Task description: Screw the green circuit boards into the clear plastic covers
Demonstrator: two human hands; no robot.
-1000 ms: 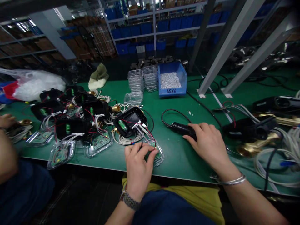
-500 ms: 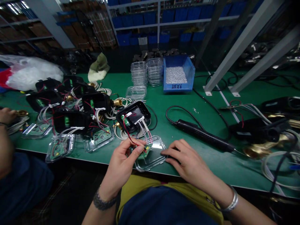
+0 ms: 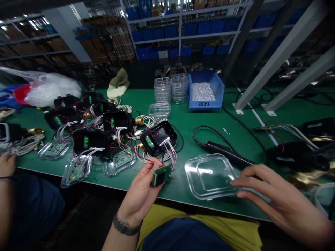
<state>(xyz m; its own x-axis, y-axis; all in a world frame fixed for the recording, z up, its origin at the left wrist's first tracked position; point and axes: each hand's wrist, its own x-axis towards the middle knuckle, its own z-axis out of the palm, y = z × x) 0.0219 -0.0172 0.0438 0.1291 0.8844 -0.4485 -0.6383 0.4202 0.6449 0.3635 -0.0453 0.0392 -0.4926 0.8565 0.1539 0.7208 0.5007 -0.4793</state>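
Note:
My left hand (image 3: 145,186) pinches a small green circuit board (image 3: 161,175), tilted so that a dark square part on it shows. Red and white wires (image 3: 170,153) lead from the board to an open black housing (image 3: 167,131) with a green cylinder (image 3: 149,141) inside, just behind the hand. My right hand (image 3: 264,190) grips a clear plastic cover (image 3: 211,177) by its right edge, thumb and fingers closed on the rim. The cover is to the right of the board, apart from it, over the front of the green table.
A black electric screwdriver (image 3: 227,154) lies behind the cover. Farther back are stacked clear covers (image 3: 162,90) and a blue bin (image 3: 206,104) of small metal pieces. Several wired black housings (image 3: 90,142) crowd the left. A co-worker's hand (image 3: 7,164) rests at the far left.
My right hand has drawn the clear cover rightward, away from the circuit board. My left hand has turned the board, so its dark square part now shows. The view has shifted slightly.

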